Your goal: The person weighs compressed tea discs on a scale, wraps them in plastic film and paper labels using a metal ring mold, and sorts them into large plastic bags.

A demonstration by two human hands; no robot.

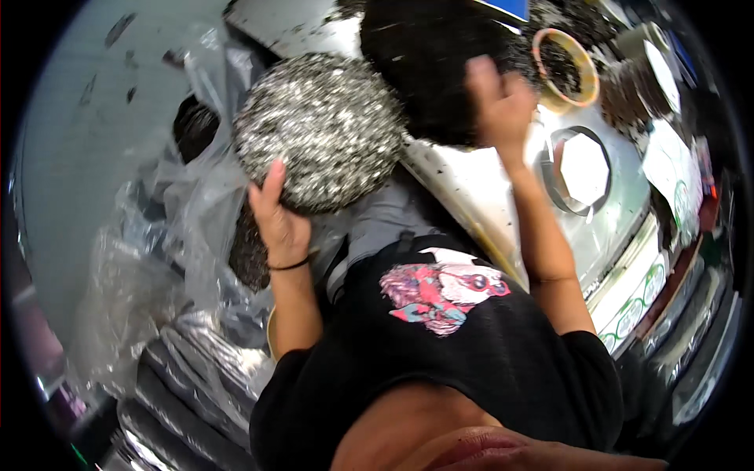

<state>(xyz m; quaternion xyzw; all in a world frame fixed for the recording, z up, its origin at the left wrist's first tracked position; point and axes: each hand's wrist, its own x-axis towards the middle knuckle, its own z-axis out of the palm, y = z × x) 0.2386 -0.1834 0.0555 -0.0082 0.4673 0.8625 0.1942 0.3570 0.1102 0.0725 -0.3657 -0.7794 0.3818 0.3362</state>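
Observation:
A thick round cake of what looks like dried seaweed (321, 129), shiny and flecked grey, is tilted up over my lap. My left hand (283, 226) grips its lower left edge, thumb on the face and the other fingers partly hidden behind it. A second, darker round cake (433, 70) lies against it on the right, over the metal work surface (471, 176). My right hand (506, 112) is blurred by motion at the right side of this dark cake. Whether it grips the cake or only passes over it cannot be made out.
A yellowish tub (568, 103) of dark flakes stands right of my right hand, beside a stack of dark discs (636, 88). A metal ring (574, 171) lies on the table. Clear plastic bags (194, 218) and packed dark rolls (182, 394) lie to the left.

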